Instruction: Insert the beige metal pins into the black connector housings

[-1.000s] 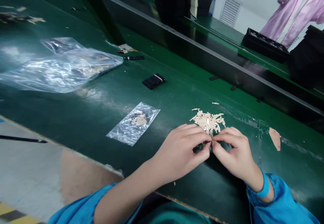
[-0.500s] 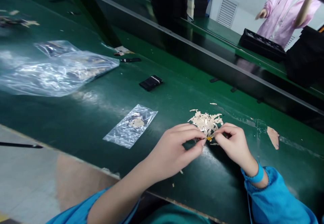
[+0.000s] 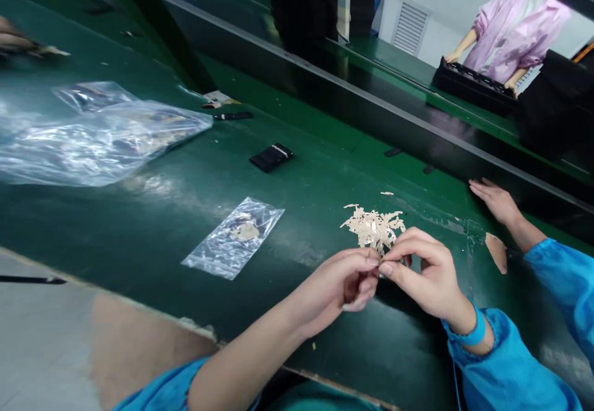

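My left hand [image 3: 343, 284] and my right hand [image 3: 424, 268] meet at their fingertips over the green table [image 3: 297, 225]. Both are closed in a pinch, thumb against fingers. Whatever lies between the fingertips is tiny and nearly all hidden. Just behind the fingers is a loose pile of small pale strips [image 3: 372, 225], partly covered by my right hand. To the left of my hands lies a flat clear plastic bag [image 3: 218, 256] with a few pale pieces inside.
Another person's hand [image 3: 499, 202] in a blue sleeve rests at the right. Near it lies a tan scrap [image 3: 496, 252]. A small black packet [image 3: 271, 157] and a large clear bag [image 3: 106, 138] lie farther left. Beyond the rail [image 3: 325, 70], a person in pink holds a black tray [image 3: 473, 88].
A small yellow piece between my fingertips is now hidden, and my left fingers have curled in. Another person's hand has entered at right. The person in pink has lowered both hands to the tray.
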### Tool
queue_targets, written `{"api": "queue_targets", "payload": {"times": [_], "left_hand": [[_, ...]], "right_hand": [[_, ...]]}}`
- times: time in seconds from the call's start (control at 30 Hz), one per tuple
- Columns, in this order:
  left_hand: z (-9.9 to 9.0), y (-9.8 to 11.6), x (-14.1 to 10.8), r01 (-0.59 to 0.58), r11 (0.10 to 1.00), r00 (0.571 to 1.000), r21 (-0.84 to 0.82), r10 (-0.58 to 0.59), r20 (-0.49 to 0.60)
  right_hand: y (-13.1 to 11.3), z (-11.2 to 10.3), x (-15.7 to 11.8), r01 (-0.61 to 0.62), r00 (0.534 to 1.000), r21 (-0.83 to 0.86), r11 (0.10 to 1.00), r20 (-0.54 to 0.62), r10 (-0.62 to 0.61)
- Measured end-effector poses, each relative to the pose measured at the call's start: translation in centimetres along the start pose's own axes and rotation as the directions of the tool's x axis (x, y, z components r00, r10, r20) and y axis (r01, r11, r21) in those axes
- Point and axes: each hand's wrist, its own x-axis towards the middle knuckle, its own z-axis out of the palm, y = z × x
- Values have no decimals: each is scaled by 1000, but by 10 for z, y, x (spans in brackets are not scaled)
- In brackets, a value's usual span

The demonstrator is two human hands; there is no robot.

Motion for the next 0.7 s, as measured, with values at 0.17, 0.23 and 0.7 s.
{"api": "queue_targets", "payload": {"times": [0.17,0.23,0.7], "left_hand": [[-2,-1,0,-5,1000,1000,25,5,9],[-2,4,-3,-95,985,993,143,104,-51],[2,12,-15,-313,682,832,661,532,-154]], "right_hand": [[-2,-3,-2,-149,986,41,988,-68,151],[-1,-3,-2,-230,970,47,972,-68,233],[-3,6,-7,-102,990,-120,987,-113,89]]}}
